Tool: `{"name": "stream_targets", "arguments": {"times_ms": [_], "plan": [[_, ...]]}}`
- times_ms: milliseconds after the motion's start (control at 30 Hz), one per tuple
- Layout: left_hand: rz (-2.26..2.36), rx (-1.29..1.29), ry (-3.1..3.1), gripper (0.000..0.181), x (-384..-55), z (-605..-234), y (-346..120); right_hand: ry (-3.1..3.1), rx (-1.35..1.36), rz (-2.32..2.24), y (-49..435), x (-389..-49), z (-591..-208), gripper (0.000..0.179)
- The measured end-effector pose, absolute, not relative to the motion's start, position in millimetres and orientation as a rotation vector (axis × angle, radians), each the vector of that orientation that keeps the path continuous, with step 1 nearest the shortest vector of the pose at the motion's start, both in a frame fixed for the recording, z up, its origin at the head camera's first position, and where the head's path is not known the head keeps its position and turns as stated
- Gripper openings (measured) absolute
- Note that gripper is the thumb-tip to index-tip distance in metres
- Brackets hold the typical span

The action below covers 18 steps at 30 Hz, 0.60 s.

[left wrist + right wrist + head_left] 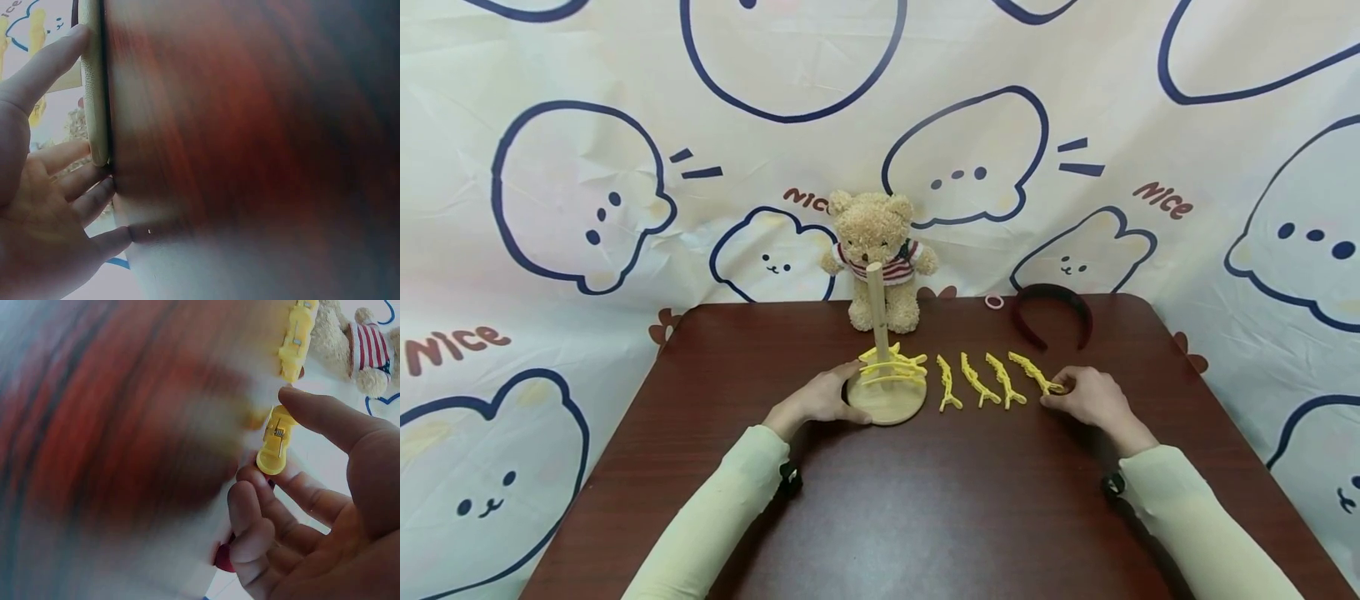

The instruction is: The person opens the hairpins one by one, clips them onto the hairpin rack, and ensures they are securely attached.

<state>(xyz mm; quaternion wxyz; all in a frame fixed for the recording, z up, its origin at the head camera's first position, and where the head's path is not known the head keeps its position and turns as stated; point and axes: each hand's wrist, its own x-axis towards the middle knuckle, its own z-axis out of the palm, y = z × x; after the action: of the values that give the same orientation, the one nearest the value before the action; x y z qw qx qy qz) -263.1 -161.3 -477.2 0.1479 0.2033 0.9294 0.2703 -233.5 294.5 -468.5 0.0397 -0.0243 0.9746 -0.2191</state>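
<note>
My left hand grips the left edge of a round wooden stand, thumb at the front and fingers along the side. In the left wrist view the thumb and fingertips press on the rim of the wooden base. Yellow hair clips lie stacked around the stand's upright post. At the right end of a row of clips, my right hand pinches the forked end of a yellow alligator hair clip between thumb and fingers. The right wrist view shows this clip's spring end up close.
Three more yellow clips lie spaced out between the stand and the right hand. Behind the stand sits a teddy bear in a striped top. A dark red headband and a small pink ring lie near the table's back edge.
</note>
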Motion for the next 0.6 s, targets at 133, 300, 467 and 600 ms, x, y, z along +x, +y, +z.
{"name": "stream_targets", "arguments": {"times_ms": [133,300,467,600], "plan": [[0.769,0.590,2.683,0.104,-263,-478,-162,3.022,-0.086,-0.722,299,-233,-467,0.044],[0.760,0.597,2.676,0.104,-264,-479,-162,3.072,-0.084,-0.771,298,-233,-464,0.043],[0.750,0.593,2.677,0.103,-264,-480,-162,3.100,-0.119,-0.834,291,-231,-458,0.042],[0.756,0.599,2.681,0.103,-264,-480,-162,3.098,-0.154,-0.874,285,-230,-453,0.042]]}}
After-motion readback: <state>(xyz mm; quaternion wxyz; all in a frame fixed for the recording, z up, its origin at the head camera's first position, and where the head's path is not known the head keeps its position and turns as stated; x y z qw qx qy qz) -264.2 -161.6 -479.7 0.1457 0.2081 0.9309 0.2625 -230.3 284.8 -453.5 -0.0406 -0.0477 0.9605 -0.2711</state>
